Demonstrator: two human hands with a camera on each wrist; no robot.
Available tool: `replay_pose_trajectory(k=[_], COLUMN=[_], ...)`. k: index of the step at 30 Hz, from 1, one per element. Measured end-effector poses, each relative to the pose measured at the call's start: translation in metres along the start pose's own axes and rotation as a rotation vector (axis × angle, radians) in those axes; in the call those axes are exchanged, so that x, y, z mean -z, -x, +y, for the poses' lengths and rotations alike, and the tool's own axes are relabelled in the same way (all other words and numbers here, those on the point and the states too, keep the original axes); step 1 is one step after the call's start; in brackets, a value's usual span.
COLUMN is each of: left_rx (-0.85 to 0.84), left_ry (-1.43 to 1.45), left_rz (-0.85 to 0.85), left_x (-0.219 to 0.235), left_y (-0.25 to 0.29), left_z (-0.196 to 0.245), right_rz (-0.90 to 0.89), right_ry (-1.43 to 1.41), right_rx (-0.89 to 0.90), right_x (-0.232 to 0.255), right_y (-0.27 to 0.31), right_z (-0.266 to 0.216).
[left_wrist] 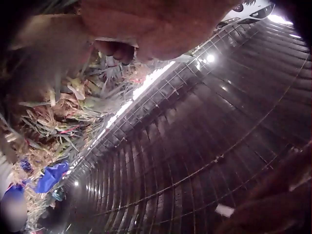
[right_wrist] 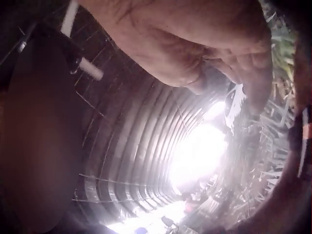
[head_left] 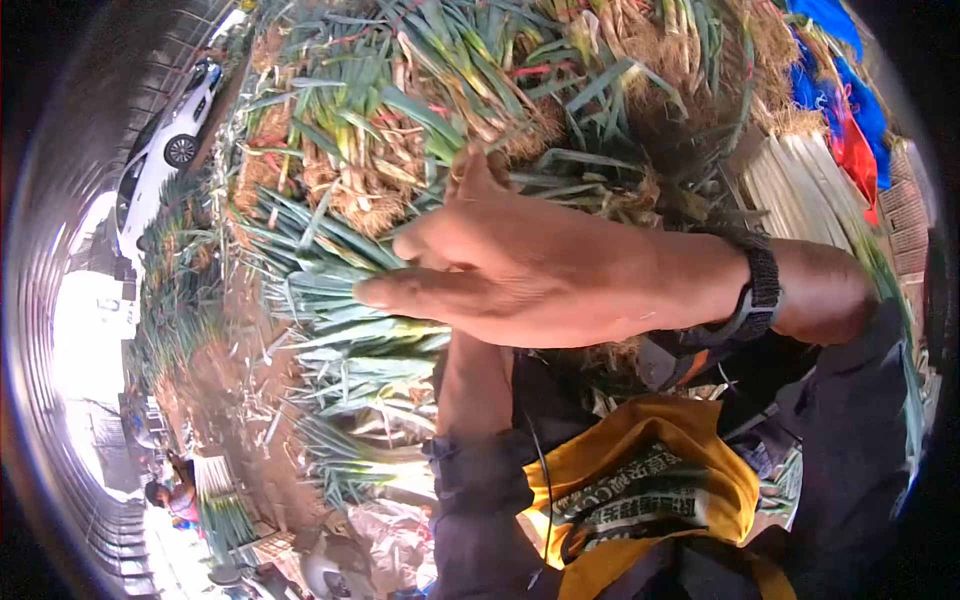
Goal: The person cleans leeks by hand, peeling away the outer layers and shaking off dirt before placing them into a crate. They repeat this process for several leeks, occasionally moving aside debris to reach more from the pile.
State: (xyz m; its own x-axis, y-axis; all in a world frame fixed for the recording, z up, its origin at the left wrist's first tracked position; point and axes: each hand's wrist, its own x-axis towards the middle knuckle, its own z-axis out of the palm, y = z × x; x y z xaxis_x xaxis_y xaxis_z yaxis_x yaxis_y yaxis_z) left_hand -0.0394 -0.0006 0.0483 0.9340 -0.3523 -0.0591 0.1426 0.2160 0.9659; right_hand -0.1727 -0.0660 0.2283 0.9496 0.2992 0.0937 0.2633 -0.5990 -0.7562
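My right hand (head_left: pixel 510 265) reaches across the middle of the head view, with straight fingers pointing left over bundled green onions (head_left: pixel 350 310). Nothing shows between the fingers of this hand in the right wrist view. Behind it my left forearm (head_left: pixel 475 390) rises, crossed by the right hand. Only the fingertips of my left hand (head_left: pixel 480 172) stick out above, beside a long green leaf (head_left: pixel 425 115). In the left wrist view the left hand (left_wrist: pixel 146 24) has bent fingers, and I cannot tell whether they hold anything.
More tied bundles with roots (head_left: pixel 350 160) lie at the back. White stalks (head_left: pixel 810 185) are stacked on the right, by blue and red cloth (head_left: pixel 855 150). A yellow bag (head_left: pixel 640 480) is at my lap. A white car (head_left: pixel 165 150) and a person (head_left: pixel 180 490) are off left.
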Motion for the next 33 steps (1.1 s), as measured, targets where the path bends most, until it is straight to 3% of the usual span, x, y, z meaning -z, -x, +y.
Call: replay_pose_trajectory(k=[2,3,4,8,10,12,19,23,33], left_rx=[0.194,0.29,0.26,0.12,0.027,0.042,-0.019,0.058,-0.056], left_ry=[0.27,0.238,0.327,0.487,0.584,0.525,0.571,0.501,0.589], left_rz=[-0.008,0.097,0.004,-0.206,-0.07,-0.039,-0.217,-0.094,-0.285], left_x=[-0.005,-0.003,0.001,0.006,-0.008,-0.016,-0.009,-0.018,-0.01], left_y=[-0.012,-0.023,-0.024,-0.018,-0.013,-0.009,-0.015,-0.009,-0.017], left_z=[0.017,0.016,0.01,0.002,0.002,0.011,-0.002,0.004,-0.013], right_rz=[0.182,0.212,0.241,-0.051,-0.128,-0.17,-0.238,-0.251,-0.299], right_ry=[0.037,0.004,-0.029,-0.143,-0.175,-0.185,-0.197,-0.2,-0.179], right_rx=[0.09,0.118,0.146,0.28,0.301,0.304,0.31,0.299,0.324], right_x=[-0.01,-0.012,-0.015,-0.003,-0.008,-0.013,-0.022,-0.024,-0.027], right_y=[0.0,0.002,0.004,0.021,0.023,0.026,0.035,0.036,0.037], right_z=[-0.004,-0.009,-0.014,-0.04,-0.046,-0.049,-0.051,-0.048,-0.054])
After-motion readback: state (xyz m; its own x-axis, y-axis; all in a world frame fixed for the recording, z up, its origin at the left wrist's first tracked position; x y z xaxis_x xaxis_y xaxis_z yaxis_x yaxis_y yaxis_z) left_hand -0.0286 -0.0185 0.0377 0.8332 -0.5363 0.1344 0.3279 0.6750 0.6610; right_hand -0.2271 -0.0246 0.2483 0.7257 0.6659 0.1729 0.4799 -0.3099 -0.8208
